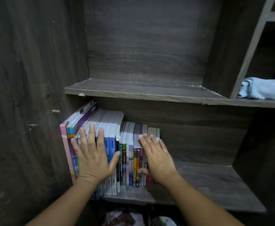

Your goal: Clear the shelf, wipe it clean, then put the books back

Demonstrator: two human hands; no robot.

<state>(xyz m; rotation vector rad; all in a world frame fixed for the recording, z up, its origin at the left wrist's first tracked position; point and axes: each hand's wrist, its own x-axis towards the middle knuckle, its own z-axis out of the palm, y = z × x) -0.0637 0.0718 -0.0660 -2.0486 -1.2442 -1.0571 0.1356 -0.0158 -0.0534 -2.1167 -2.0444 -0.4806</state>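
Dark wooden shelf (215, 181) carries upright books (130, 154), stiff, likely heavy together, best squeezed from both ends; left grip (92, 157) and right grip (156, 159) lie flat-fingered, unclosed, on spines

Dim, cool indoor light leaves a dark wood-grain bookcase (146, 46) underexposed, its source apparently above and behind the camera. The brightest patches sit at centre frame: the white page tops of the books (110, 121) and the backs of the left hand (92, 159) and right hand (158, 160). A pale blue cloth (264, 88) at the right edge catches soft light. Deep shadow fills the recess at upper right, the lower right corner and the strip along the bottom. Wide-angle distortion tilts and bows the shelf board (149, 92) and the side panels toward the margins. Detail is soft and smeared, most of all on the left panel (27, 79).
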